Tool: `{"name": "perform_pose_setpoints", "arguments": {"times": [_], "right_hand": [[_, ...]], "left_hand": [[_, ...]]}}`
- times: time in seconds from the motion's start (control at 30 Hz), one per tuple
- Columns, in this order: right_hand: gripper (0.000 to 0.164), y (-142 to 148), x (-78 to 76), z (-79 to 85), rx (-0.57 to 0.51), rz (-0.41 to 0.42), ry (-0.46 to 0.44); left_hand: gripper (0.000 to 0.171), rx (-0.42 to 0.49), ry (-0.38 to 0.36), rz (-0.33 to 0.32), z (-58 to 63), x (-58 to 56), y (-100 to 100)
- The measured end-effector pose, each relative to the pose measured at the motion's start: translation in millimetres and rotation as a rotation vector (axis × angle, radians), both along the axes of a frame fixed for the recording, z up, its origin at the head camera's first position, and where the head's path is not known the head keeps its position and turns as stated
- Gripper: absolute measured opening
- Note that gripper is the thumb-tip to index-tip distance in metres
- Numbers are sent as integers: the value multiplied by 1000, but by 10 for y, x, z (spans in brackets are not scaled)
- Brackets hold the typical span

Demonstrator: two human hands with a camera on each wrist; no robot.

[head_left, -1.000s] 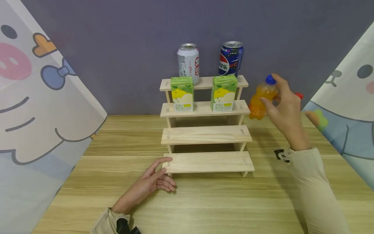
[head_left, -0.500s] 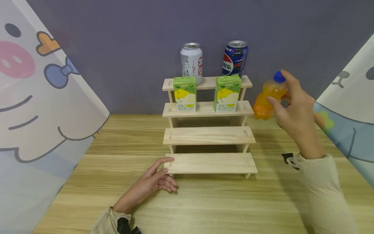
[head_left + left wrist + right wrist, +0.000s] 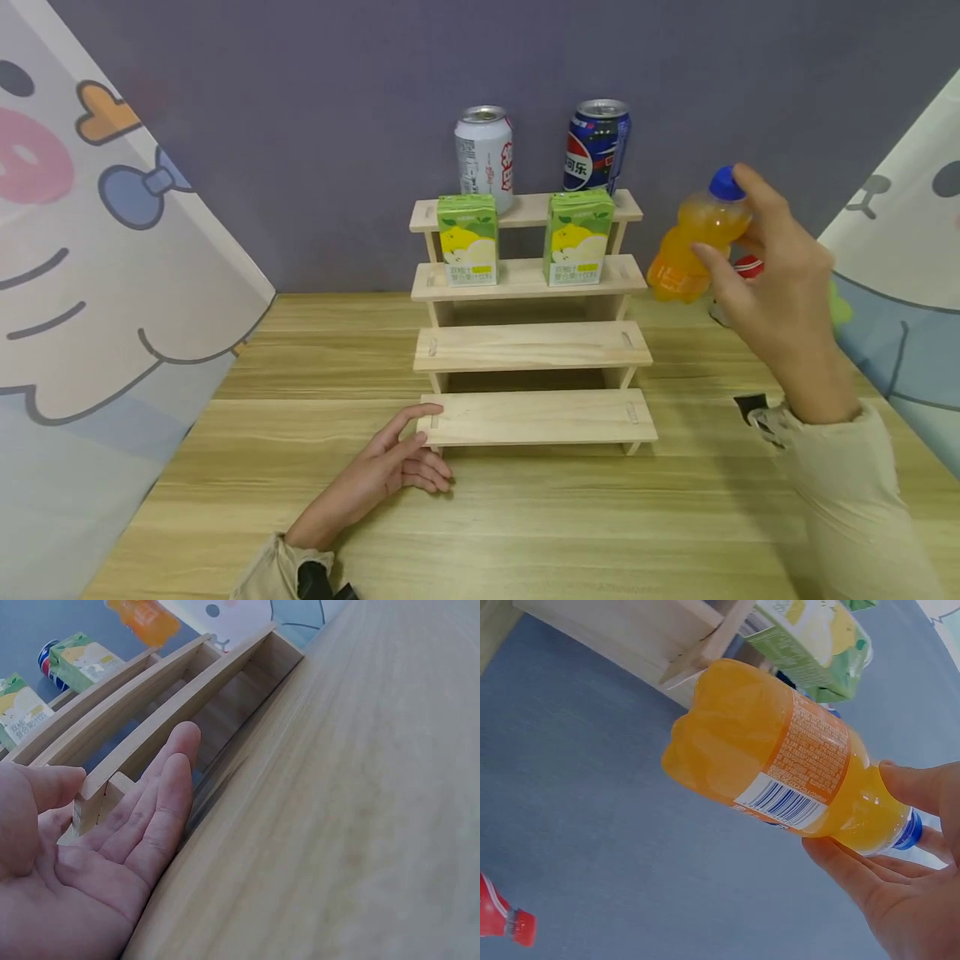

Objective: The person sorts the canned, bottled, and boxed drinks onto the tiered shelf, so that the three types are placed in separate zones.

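Note:
A stepped wooden shelf [image 3: 534, 347] stands on the table. At the front left corner of its lowest board, my left hand [image 3: 390, 462] pinches the wood between thumb and index finger, while the other fingers [image 3: 176, 787] stretch out below. To the right of the shelf, my right hand [image 3: 783, 275] holds a small bottle of orange drink [image 3: 701, 237] in the air by its upper part. The bottle has a blue cap [image 3: 909, 829] and tilts, its base towards the shelf. Some right fingers are hidden behind the bottle in the head view.
Two green juice boxes [image 3: 468, 242] stand on the second board from the top. The top board bears a white can [image 3: 483, 158] and a blue can [image 3: 597, 146]. Partly behind my right hand is a red-capped bottle [image 3: 748, 267]. Printed cloths [image 3: 97, 250] flank the table.
My right hand has moved rightward and slightly nearer with the orange drink bottle, away from the shelf. The left hand stays at the shelf corner.

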State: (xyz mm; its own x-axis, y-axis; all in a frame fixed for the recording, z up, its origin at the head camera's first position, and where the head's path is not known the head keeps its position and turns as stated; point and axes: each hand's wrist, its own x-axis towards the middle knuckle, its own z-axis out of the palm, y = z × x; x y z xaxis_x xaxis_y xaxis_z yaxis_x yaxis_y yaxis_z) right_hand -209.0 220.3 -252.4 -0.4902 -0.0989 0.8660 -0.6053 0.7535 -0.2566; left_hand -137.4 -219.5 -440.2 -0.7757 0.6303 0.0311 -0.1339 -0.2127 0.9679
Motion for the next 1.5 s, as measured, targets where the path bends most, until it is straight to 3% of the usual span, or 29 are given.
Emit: {"name": "perform_pose_setpoints", "arguments": {"times": [0.57,0.77,1.0,1.2,1.5], "right_hand": [[81,-325,234,185,23,65,41],[78,-516,227,240,-24,128,46],[75,-735,193,221,17,228,78],[75,-872,153,153,62,316,36],[73,-1114,83,61,100,361,-39]], "left_hand": [[45,-7,-3,3,6,3,-2],[45,-16,0,7,25,6,-7],[45,-8,-3,9,18,10,9],[45,0,0,12,-5,9,32],[45,-14,-16,12,15,11,14]]}}
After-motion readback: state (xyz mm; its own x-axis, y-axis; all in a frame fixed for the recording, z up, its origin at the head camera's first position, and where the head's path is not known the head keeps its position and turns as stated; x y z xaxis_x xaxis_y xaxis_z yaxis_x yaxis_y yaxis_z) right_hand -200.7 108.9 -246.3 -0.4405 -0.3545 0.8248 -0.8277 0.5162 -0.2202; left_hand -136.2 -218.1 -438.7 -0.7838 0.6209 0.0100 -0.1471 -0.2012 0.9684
